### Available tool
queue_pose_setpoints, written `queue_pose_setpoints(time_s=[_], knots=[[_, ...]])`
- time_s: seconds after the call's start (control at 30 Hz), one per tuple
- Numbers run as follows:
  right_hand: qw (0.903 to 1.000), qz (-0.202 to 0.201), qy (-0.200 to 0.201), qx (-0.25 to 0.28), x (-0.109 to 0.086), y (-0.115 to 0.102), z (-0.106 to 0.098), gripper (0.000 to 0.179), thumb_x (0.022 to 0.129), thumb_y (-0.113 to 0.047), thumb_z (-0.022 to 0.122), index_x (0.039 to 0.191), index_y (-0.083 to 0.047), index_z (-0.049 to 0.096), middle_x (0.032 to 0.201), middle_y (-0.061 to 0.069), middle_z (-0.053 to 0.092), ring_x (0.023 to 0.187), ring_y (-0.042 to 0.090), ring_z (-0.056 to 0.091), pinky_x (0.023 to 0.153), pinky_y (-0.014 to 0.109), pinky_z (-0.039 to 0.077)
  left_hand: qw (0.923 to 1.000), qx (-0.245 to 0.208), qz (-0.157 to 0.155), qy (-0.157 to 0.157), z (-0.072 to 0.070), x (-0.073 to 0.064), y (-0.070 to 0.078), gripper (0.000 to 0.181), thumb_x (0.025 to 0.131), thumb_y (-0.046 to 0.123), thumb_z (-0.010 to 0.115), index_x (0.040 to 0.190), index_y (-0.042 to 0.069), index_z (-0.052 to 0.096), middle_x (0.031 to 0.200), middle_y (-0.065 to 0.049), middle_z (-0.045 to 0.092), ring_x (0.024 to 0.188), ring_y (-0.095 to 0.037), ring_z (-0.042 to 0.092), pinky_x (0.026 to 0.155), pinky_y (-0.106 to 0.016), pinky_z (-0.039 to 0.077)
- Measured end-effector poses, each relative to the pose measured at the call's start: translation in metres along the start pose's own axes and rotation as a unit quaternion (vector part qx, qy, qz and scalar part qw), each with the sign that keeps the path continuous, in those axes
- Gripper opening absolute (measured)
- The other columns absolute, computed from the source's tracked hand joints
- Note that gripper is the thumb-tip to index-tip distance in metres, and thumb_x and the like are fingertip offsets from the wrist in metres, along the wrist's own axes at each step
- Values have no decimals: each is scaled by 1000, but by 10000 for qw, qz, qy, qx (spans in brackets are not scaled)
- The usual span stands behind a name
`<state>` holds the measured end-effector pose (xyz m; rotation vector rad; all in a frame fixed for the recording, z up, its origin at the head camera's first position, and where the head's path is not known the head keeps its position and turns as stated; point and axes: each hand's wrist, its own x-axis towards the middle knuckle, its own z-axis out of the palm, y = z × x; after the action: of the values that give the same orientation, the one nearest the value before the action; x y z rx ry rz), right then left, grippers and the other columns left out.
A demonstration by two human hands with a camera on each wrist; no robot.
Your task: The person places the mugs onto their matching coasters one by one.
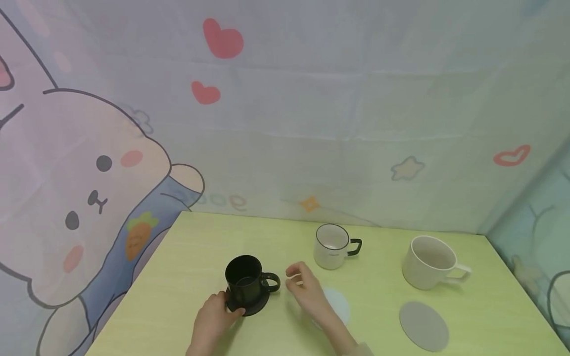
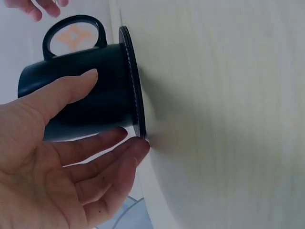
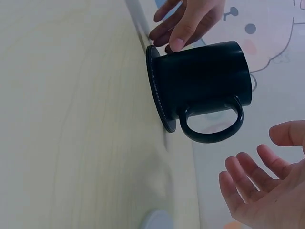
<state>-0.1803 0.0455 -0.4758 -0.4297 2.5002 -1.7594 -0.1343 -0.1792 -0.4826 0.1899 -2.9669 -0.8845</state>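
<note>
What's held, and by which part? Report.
Right hand holds nothing. Left hand is at the edge of the black coaster by the black mug; whether it grips either is unclear.

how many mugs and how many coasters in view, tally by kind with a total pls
Mugs: 3 (black mug, white mug with black handle, plain off-white mug)
Coasters: 3 (black coaster under the black mug, white coaster, grey coaster)
Total: 6
</note>
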Motion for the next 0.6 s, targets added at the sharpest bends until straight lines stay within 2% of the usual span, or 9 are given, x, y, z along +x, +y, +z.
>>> queue_pose_setpoints(time_s=[0.3,0.47,0.6], knots=[[9997,-65,253,-6,-10,2,-5,19,92,-11,56,110,-6,56,113,10,61,102,18,57,86,24,47,9993,-103,-342,-49,-1,-11,5,38,73,30,80,93,1,64,77,-6,57,67,-18,51,56,-33,41],[9985,-55,553,17,-16,-1,-12,17,91,-4,57,108,-6,57,110,9,62,100,20,59,84,24,47,9996,-50,-281,2,2,-16,11,40,74,30,79,97,1,65,80,-7,59,69,-19,55,58,-37,46],[9972,-66,748,34,-17,6,-17,17,90,-4,59,107,-9,59,108,5,63,98,16,59,83,22,48,9997,81,-234,38,7,-20,16,41,73,30,80,98,1,65,85,-9,63,72,-23,60,61,-41,49]])
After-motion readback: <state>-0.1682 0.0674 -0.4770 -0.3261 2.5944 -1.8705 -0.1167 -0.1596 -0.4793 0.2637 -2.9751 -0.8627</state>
